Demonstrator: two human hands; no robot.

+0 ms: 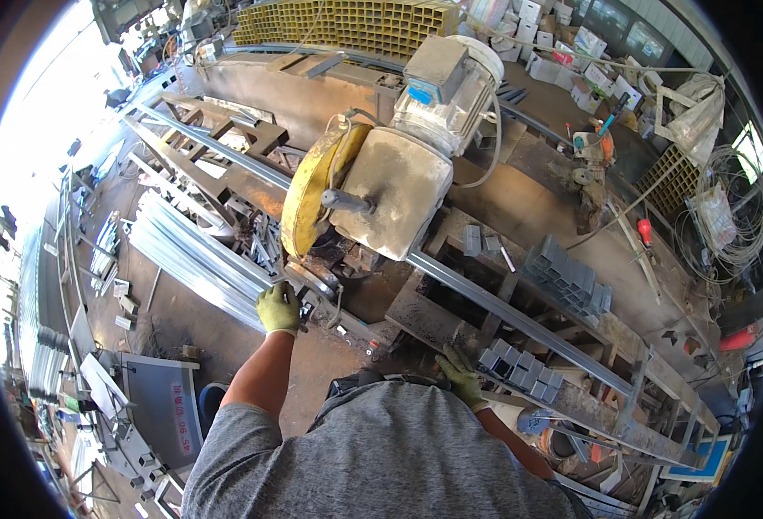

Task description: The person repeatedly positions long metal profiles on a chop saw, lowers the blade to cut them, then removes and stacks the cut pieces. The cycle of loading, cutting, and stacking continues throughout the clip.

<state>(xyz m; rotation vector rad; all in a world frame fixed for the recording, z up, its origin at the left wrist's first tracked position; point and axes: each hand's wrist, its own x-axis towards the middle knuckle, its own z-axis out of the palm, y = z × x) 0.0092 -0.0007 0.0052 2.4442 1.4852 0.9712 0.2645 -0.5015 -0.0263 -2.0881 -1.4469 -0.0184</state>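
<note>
In front of me stands a cut-off saw with a yellow blade guard point(314, 186), a dusty grey housing point(392, 183) and a handle point(347, 201). My left hand point(278, 309), in a yellow-green glove, is curled beside the vise handwheel point(310, 278); what its fingers hold is hidden. My right hand point(461, 377), gloved alike, lies with fingers stretched on the bench edge, left of a batch of short cut square tubes point(522, 374). A long metal profile point(520, 322) runs along the bench from under the saw to the right.
More cut tubes point(570, 275) sit farther back on the bench. Long silvery profiles point(195, 259) lie to the left, near a grey machine cabinet point(163, 406). Stacked yellow square tubes point(347, 24) stand behind the saw. Coiled wire point(717, 216) hangs at the right.
</note>
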